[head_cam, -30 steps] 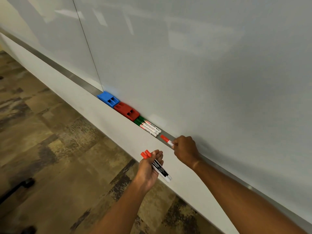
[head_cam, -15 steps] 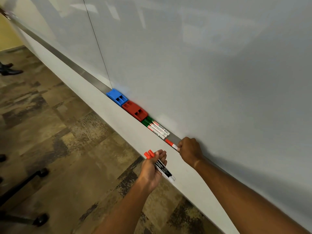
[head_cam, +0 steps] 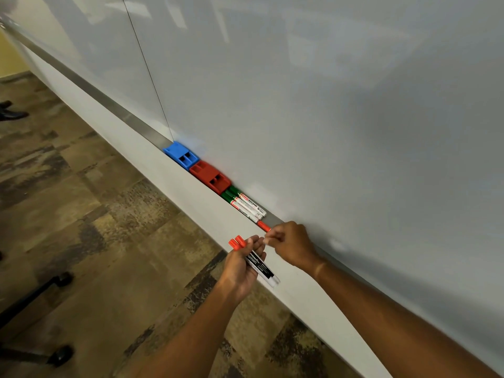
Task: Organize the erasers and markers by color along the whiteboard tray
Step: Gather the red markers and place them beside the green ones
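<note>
From the head view, your left hand (head_cam: 243, 266) grips two red markers (head_cam: 252, 259) as spares while your right hand (head_cam: 292, 245) seemingly pinches another red marker (head_cam: 264, 225) in the tray (head_cam: 131, 119), just beside the green markers (head_cam: 242, 203), keeping colors grouped.

A long grey metal whiteboard tray (head_cam: 128, 115) runs below the glossy whiteboard (head_cam: 327, 105). On it sit a blue plastic eraser (head_cam: 180, 154), a red plastic eraser (head_cam: 210, 177) touching it, then three green-capped white markers (head_cam: 244, 204). The right hand (head_cam: 291, 246) pinches a red-capped marker (head_cam: 264, 225) lying on the tray. The left hand (head_cam: 242, 266) grips two red-capped markers (head_cam: 255, 259) just off the tray's edge, above patterned brown carpet (head_cam: 81, 227).
</note>
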`<state>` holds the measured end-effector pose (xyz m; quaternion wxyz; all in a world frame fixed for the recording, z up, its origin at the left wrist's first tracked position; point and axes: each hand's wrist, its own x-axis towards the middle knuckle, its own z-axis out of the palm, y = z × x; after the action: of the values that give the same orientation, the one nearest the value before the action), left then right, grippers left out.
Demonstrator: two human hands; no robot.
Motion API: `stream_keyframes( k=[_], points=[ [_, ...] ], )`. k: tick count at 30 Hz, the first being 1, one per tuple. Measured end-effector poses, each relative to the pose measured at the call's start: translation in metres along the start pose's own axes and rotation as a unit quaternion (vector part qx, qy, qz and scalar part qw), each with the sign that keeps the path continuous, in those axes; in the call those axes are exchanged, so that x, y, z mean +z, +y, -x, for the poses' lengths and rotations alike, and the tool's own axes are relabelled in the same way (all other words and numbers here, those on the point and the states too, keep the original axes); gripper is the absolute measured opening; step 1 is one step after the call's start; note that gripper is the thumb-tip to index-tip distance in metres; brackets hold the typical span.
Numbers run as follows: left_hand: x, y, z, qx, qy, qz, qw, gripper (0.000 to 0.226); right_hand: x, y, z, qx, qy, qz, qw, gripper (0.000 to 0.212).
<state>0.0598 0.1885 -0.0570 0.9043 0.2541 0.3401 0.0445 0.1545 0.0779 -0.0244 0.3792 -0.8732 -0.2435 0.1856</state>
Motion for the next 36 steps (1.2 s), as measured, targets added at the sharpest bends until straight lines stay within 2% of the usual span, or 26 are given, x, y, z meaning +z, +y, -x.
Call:
stream_keyframes(
  k=[2, 4, 8, 12, 14, 16, 18, 20, 26, 36],
  points=[
    [0.003, 0.000, 0.001, 0.000, -0.016, 0.021, 1.000, 0.025, 0.004, -0.002, 0.008, 0.003, -0.093, -0.057, 0.994, 0.016],
    [0.006, 0.000, 0.002, -0.003, -0.025, 0.032, 0.999, 0.024, 0.008, -0.001, 0.014, 0.021, -0.138, -0.084, 0.987, 0.017],
    [0.008, -0.004, 0.003, -0.001, -0.038, 0.028, 0.999, 0.021, 0.009, 0.003, 0.018, 0.061, -0.133, -0.136, 0.980, 0.017],
    [0.006, -0.006, -0.002, 0.009, -0.033, 0.035, 0.999, 0.017, 0.008, 0.003, 0.018, 0.058, -0.117, -0.124, 0.984, 0.021],
    [0.004, -0.006, -0.004, 0.004, -0.025, 0.027, 0.999, 0.015, 0.004, 0.002, 0.015, 0.037, -0.090, -0.093, 0.991, 0.021],
    [0.003, -0.005, -0.004, 0.005, -0.020, 0.017, 1.000, 0.013, -0.003, 0.002, 0.009, 0.018, -0.028, -0.016, 0.999, 0.020],
    [0.001, -0.004, -0.006, 0.009, -0.001, 0.011, 1.000, 0.014, -0.011, 0.004, 0.002, 0.006, 0.037, 0.081, 0.996, 0.014],
    [-0.002, -0.005, -0.007, 0.005, 0.019, 0.011, 1.000, 0.022, -0.015, 0.006, -0.003, 0.001, 0.060, 0.164, 0.985, 0.010],
    [-0.010, -0.004, -0.006, 0.000, 0.029, 0.018, 0.999, 0.026, -0.010, -0.001, -0.011, 0.023, 0.032, 0.309, 0.950, 0.013],
    [-0.010, -0.001, -0.006, 0.004, 0.032, 0.011, 0.999, 0.025, -0.002, -0.006, -0.012, 0.040, 0.017, 0.332, 0.942, 0.018]
  ],
)
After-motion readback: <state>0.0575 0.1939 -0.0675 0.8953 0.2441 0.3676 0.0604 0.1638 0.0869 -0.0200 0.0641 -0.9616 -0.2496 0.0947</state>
